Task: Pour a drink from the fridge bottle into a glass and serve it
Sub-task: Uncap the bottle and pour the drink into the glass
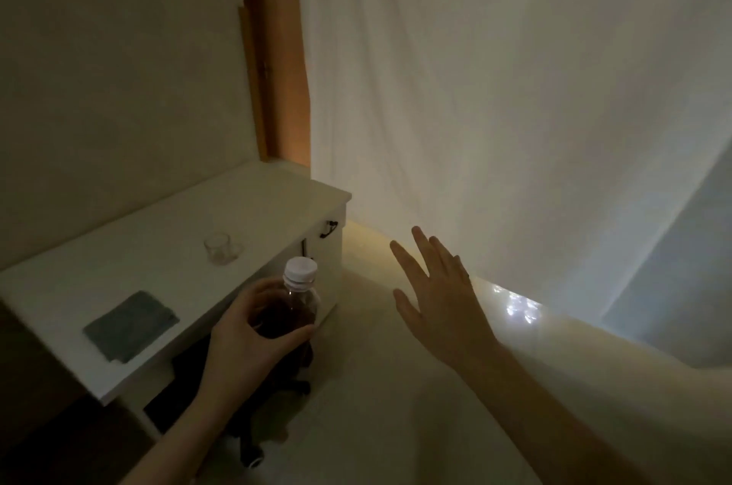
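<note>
My left hand (247,330) grips a clear plastic bottle (299,296) of dark drink, upright, its white cap on, just off the near right edge of a white desk (158,247). A small empty clear glass (218,252) stands on the desk, beyond and left of the bottle. My right hand (439,298) hovers to the right of the bottle over the pale floor, fingers spread, holding nothing.
A folded grey cloth (130,326) lies on the desk near its front edge. A dark wheeled chair (253,413) sits tucked under the desk. A white curtain (495,88) hangs to the right, with a wooden frame (277,48) behind the desk.
</note>
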